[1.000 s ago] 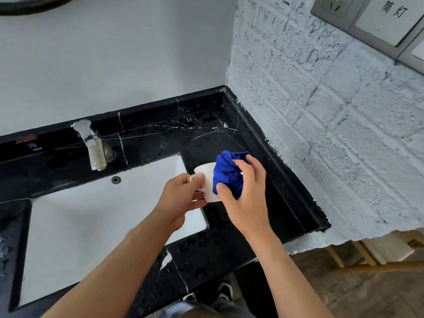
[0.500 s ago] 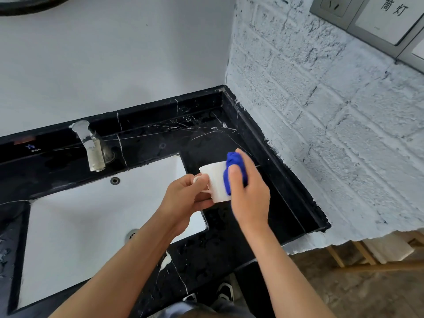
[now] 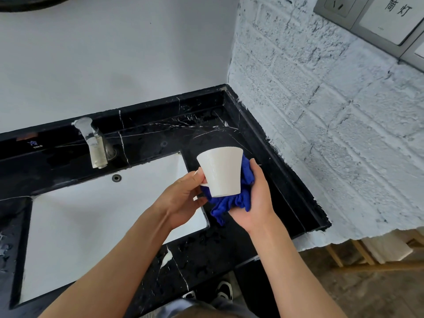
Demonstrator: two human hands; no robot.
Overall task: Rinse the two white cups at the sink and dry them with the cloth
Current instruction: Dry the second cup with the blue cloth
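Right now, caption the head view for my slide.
Left hand holds white cup by its handle; right hand cradles blue cloth beneath it.

wall switch plate (image 3: pixel 390 17): "筒灯" | counter label (image 3: pixel 36 145): "COLD"

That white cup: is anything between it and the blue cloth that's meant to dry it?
Nothing visible. The left hand holds the white cup by its handle, and the blue cloth, bunched in the right hand, lies right against the cup's far side and base.

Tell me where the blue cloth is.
The blue cloth is bunched in the right hand, against the white cup, over the black counter right of the sink.
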